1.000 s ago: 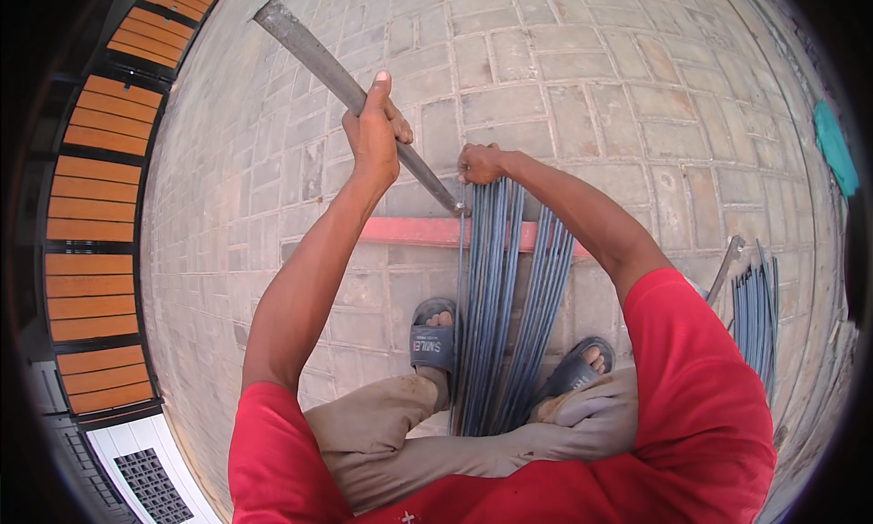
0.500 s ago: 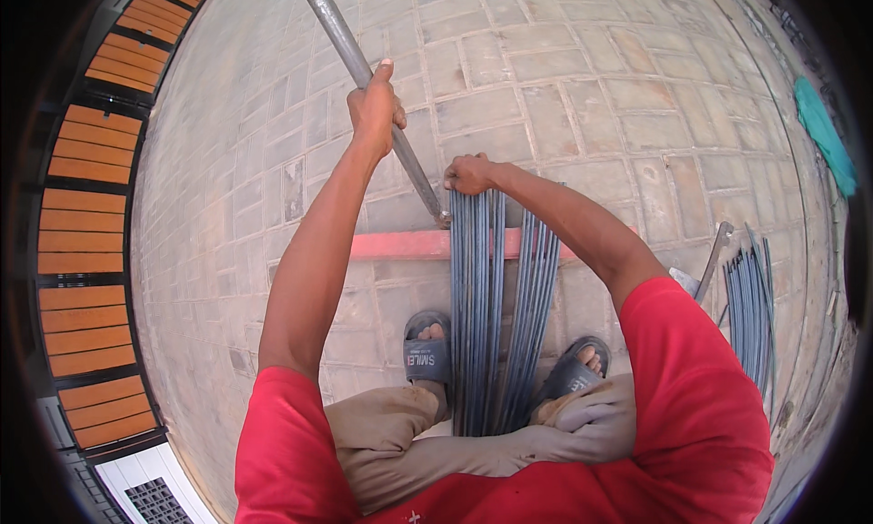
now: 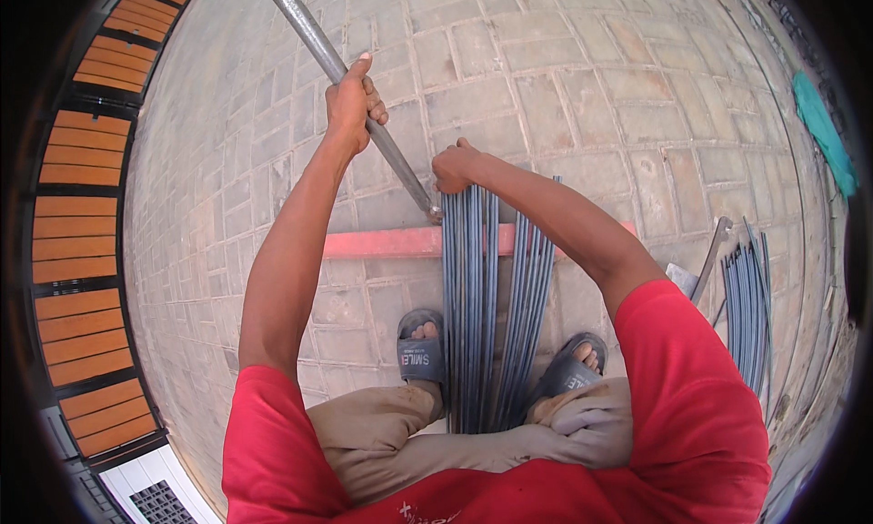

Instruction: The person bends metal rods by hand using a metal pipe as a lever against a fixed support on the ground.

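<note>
Head view first: compared with a second ago, the left edge of the dark metal rods looks tidier. A single rod that lay slightly apart there no longer stands out, and the left group now sits close together. We judge that this leaves the rod ends better ordered for the work in hand. Much of the other shift looks like our head turning, since the floor and our feet slide along with it.

Our left hand is wrapped around a metal pipe, which slants from the upper left down toward the rods. Its lower end stands just beside the left group, near the red bar. Our right hand is curled at the upper ends of that group, touching them; we cannot tell how many it pinches, if any.

The rods lie below the right hand and to the right of the pipe's lower end, crossing over the red bar and running back between our feet. They fan into two groups with a gap between. A second bundle of rods lies well apart, on the right.
</note>
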Demonstrator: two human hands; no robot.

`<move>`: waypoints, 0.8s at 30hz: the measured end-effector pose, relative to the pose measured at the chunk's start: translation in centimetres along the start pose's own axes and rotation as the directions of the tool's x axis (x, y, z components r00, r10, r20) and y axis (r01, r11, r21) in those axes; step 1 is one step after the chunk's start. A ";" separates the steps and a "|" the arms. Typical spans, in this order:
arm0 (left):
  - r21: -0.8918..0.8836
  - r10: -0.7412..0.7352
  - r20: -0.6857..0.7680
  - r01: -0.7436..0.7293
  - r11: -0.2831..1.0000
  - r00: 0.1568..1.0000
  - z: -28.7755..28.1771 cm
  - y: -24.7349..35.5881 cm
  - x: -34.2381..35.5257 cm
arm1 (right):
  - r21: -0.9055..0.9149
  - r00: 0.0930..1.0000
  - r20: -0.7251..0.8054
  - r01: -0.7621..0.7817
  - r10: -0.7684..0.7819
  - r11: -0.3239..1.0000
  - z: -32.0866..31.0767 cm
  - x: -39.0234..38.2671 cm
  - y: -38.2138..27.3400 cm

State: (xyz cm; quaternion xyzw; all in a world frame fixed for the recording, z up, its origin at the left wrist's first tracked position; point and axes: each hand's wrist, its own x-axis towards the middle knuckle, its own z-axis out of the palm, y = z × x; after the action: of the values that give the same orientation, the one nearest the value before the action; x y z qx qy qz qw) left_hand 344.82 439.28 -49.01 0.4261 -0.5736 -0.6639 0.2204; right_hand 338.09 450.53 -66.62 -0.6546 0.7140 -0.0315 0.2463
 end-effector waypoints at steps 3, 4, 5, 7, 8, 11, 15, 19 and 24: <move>-0.022 0.001 0.000 -0.001 1.000 1.000 -0.4 0.2 -0.1 | 0.023 0.998 0.070 0.008 -0.010 1.000 -0.2 1.0 -0.1; -0.020 -0.007 0.012 0.007 1.000 1.000 -0.2 0.1 -0.1 | 0.078 0.996 0.086 -0.013 0.007 0.997 -0.1 1.0 0.0; -0.018 -0.018 0.023 0.019 1.000 1.000 0.0 0.2 -0.2 | 0.133 0.994 0.105 -0.034 0.020 0.991 0.1 1.2 0.0; -0.013 -0.020 0.032 0.021 1.000 0.999 0.2 0.4 -0.2 | 0.162 0.995 0.097 -0.052 0.037 0.985 0.6 1.4 0.1; -0.008 -0.024 0.047 0.024 1.000 0.999 0.2 0.4 -0.2 | 0.192 0.994 0.089 -0.075 0.059 0.978 0.8 1.5 0.1; 0.000 -0.018 0.049 0.018 1.000 0.999 0.4 0.3 0.0 | 0.202 0.995 0.091 -0.068 0.051 0.977 1.0 1.5 0.4; 0.002 -0.039 0.056 0.039 0.999 0.998 0.5 0.0 0.1 | 0.203 0.999 0.050 -0.012 0.002 0.979 1.6 0.9 0.4; 0.026 -0.027 0.039 0.026 0.999 0.999 0.8 0.0 0.2 | 0.300 0.997 0.015 -0.071 0.070 0.951 1.5 0.1 -0.2; 0.024 0.001 0.057 -0.002 1.000 0.998 0.7 -0.2 -0.2 | 0.308 0.998 -0.032 -0.033 0.045 0.951 1.8 -0.4 -0.1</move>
State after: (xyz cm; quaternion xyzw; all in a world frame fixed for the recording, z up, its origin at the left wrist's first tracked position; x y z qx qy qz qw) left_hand 344.38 439.87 -49.14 0.4090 -0.5880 -0.6687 0.1993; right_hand 338.86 451.37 -68.02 -0.5934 0.7178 -0.1502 0.3318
